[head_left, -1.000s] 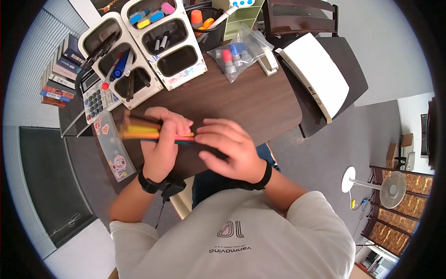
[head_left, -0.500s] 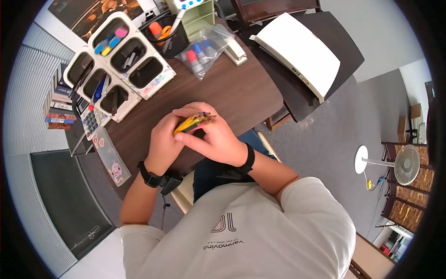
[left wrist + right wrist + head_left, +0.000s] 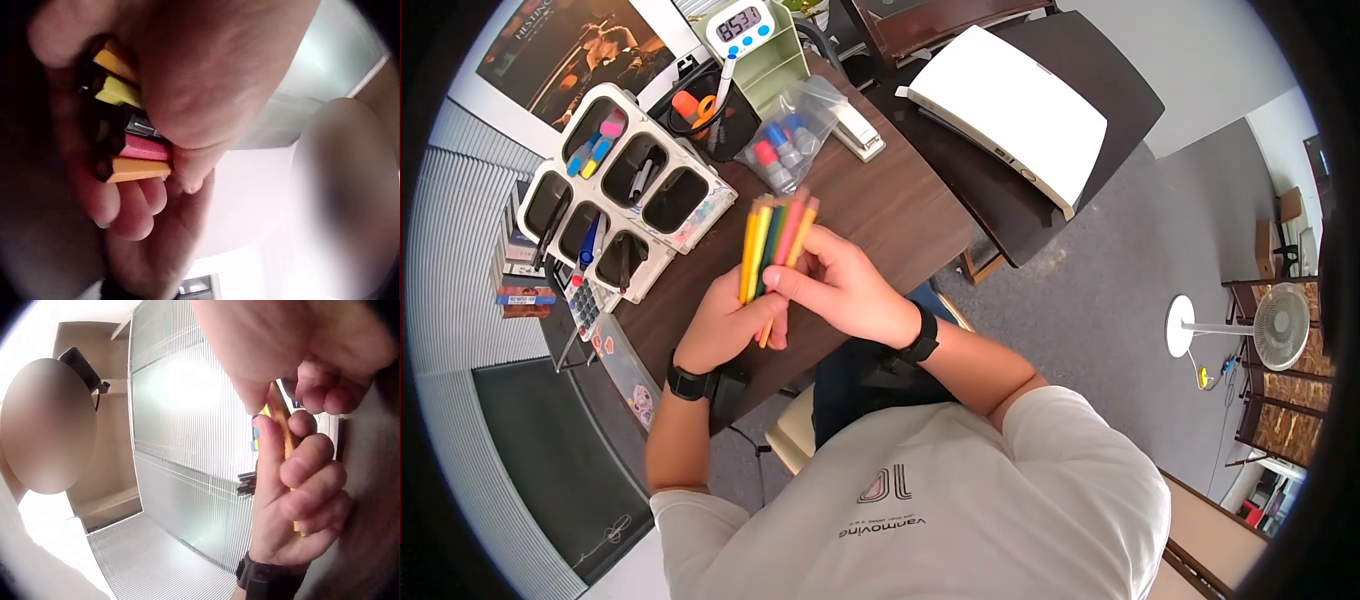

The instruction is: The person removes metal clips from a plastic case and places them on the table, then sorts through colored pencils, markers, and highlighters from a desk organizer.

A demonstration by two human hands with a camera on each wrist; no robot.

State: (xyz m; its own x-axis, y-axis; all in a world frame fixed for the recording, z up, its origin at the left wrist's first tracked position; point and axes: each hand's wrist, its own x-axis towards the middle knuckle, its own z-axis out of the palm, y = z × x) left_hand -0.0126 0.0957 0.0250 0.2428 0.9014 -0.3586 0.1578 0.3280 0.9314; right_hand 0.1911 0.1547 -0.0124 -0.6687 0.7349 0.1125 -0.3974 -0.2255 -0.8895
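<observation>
A fanned bundle of coloured pencils (image 3: 783, 232), in yellow, green, dark and pink, stands upright over the table between both hands. My left hand (image 3: 722, 322) grips the lower part of the bundle with its fingers curled round it. From the other side my right hand (image 3: 850, 292) pinches the pencils, its thumb lying across the front. In the left wrist view, the ends of the pencils (image 3: 142, 149) show six-sided barrels, one dark with silver print. The right wrist view shows a pencil (image 3: 289, 440) along the left hand's curled fingers; the others are mostly hidden there.
A white pen organizer (image 3: 718, 205) with pens and highlighters stands at the back left. Beyond the hands are a black mesh holder (image 3: 735, 135), a clear bag (image 3: 795, 140) of capped bottles, a stapler (image 3: 858, 133) and a timer (image 3: 740, 27). A clear sticker-covered case (image 3: 625, 365) lies at the left edge.
The pencils first lay sideways in the left hand, with the right hand apart. Both hands then closed round them, and the bundle now points up and is spread. The head view has shifted.
</observation>
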